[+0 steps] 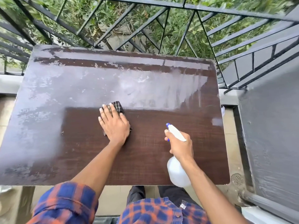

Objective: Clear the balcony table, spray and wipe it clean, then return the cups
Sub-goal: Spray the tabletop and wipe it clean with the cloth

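Head view: looking down over the balcony; no cups show anywhere, so the top reads as cleared.
Table (161, 151): dark brown, its long axis running left to right across the person, its far edge close to the railing (226, 11).
Wet film (145, 88): a pale grey smear over the far half and the whole left end; the near middle and near right look dark and wiped.
Spray bottle (177, 172): clear body, white head, blue tip, held above the near right part of the top with the nozzle aimed away and to the left.
Right hand (181, 147): wrapped round the bottle's neck, a finger at the trigger.
Left hand (114, 125): flat, fingers straight and spread, pressing down near the middle of the top, right at the near edge of the film.
Cloth (119, 107): dark checked, mostly under that palm, a corner poking out past the fingertips.
What the next stroke turns on: the unwiped stretch lies ahead of and to the left of the cloth, so the left hand is the nearer one. I'd expect passes along the long axis toward the left end.
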Motion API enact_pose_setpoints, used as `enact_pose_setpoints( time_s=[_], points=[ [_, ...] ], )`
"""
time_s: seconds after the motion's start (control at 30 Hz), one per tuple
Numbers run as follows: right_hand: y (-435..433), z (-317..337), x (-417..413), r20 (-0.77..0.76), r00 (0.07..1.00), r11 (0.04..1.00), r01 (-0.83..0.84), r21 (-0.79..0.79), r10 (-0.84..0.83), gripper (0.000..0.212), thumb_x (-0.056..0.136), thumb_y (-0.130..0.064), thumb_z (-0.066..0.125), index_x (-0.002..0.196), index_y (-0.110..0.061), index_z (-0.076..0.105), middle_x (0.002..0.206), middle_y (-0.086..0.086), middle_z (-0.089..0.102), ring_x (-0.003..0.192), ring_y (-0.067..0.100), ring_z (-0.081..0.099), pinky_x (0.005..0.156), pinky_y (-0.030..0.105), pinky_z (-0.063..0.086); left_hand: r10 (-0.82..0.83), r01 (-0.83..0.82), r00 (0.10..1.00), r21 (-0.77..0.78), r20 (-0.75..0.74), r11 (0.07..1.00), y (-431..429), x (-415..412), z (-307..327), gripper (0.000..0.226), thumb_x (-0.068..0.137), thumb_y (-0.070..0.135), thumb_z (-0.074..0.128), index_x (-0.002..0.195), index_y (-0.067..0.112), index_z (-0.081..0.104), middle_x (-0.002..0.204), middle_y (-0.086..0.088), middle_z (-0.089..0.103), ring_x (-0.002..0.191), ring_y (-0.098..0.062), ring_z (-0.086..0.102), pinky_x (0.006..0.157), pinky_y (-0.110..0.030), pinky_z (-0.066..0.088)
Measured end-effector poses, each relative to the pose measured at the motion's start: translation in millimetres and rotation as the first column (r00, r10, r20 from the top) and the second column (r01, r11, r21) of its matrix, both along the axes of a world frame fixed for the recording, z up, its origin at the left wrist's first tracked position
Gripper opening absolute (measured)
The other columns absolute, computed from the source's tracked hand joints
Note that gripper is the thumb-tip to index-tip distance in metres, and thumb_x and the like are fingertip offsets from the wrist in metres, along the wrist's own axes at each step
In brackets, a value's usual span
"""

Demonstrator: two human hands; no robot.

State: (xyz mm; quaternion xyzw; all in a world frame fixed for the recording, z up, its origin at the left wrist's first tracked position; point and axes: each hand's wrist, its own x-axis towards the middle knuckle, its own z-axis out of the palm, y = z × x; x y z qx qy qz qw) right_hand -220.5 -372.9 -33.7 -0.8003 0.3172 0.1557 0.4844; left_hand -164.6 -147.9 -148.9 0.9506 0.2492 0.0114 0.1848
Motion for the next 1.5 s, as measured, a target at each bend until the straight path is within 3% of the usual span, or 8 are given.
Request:
enact_pose_setpoints(
  time_s=[0.3,0.47,0.67,0.77,1.1,1.27,1.43,1.5],
  points=[
    [-56,-4,25,-0.027,1.000,1.000,0.015,0.000,-0.015,0.040,0.087,-0.047,0.071,0.078,-0.008,0.071,0.078,0.009,0.073,0.050,0.019,0.053,0.069,0.045,0.057,-0.017,0.017,1.000,0.028,-0.016,0.999,-51,74,-6,0.064,0.102,0.035,0.035,0.158,0.007,0.021,0.164,-0.021,0.017,0.152,-0.038,0.011,0.122,-0.054,0.011],
    [-103,-7,38,-0.008,0.994,0.993,0.113,0.019,-0.113,0.028,0.089,-0.039,0.074,0.069,-0.020,0.076,0.070,-0.006,0.076,0.050,0.016,0.056,0.070,0.044,0.056,-0.245,0.246,0.969,0.024,-0.023,0.969,-139,87,2,0.066,0.101,0.038,0.034,0.158,0.007,0.021,0.164,-0.022,0.016,0.152,-0.040,0.012,0.123,-0.054,0.013],
    [-165,-2,47,0.002,0.967,0.966,0.255,0.028,-0.256,0.032,0.089,-0.039,0.076,0.066,-0.017,0.074,0.077,0.002,0.078,0.038,0.015,0.049,0.051,0.029,0.045,-0.617,0.616,0.786,-0.045,-0.023,0.786,-273,80,9,0.066,0.101,0.038,0.037,0.159,0.012,0.019,0.166,-0.017,0.012,0.153,-0.036,0.010,0.124,-0.051,0.011],
    [-191,-2,49,0.002,0.952,0.952,0.305,0.023,-0.305,0.033,0.087,-0.040,0.076,0.064,-0.016,0.073,0.074,0.003,0.077,0.038,0.016,0.047,0.053,0.031,0.045,-0.715,0.714,0.698,-0.046,-0.035,0.699,-314,81,8,0.064,0.101,0.037,0.036,0.159,0.013,0.022,0.167,-0.014,0.013,0.154,-0.034,0.007,0.124,-0.049,0.011],
    [-215,-1,94,0.006,0.951,0.947,0.306,0.093,-0.308,0.029,0.077,-0.039,0.071,0.067,-0.012,0.070,0.059,0.003,0.064,0.044,0.021,0.049,0.049,0.026,0.043,-0.854,0.855,0.514,-0.032,-0.077,0.517,-342,109,10,0.072,0.093,0.044,0.022,0.160,0.016,0.020,0.168,-0.010,0.010,0.155,-0.030,0.005,0.125,-0.045,0.004],
    [-215,-4,114,0.037,0.931,0.927,0.358,0.110,-0.364,0.029,0.086,-0.034,0.074,0.063,-0.016,0.072,0.068,0.000,0.074,0.049,0.020,0.051,0.039,0.019,0.039,-0.892,0.898,0.435,-0.016,-0.120,0.440,-363,133,5,0.080,0.091,0.041,0.043,0.161,0.018,0.012,0.169,-0.008,0.003,0.155,-0.030,-0.002,0.125,-0.044,0.000],
    [-215,-10,120,0.047,0.890,0.889,0.449,0.094,-0.454,0.021,0.084,-0.034,0.076,0.071,-0.018,0.077,0.071,0.000,0.076,0.045,0.021,0.049,0.041,0.022,0.040,-0.952,0.956,0.290,-0.010,-0.096,0.293,-368,170,6,0.072,0.093,0.047,0.037,0.158,0.017,0.026,0.167,-0.009,0.017,0.154,-0.029,0.007,0.124,-0.042,0.002],
    [-213,-13,123,0.043,0.879,0.879,0.470,0.085,-0.474,0.016,0.086,-0.034,0.077,0.075,-0.022,0.079,0.074,0.001,0.078,0.043,0.020,0.048,0.042,0.024,0.041,-0.954,0.956,0.293,-0.012,-0.058,0.294,-366,183,7,0.069,0.095,0.048,0.028,0.156,0.016,0.033,0.164,-0.011,0.025,0.153,-0.031,0.014,0.124,-0.044,0.007]
  ],
)
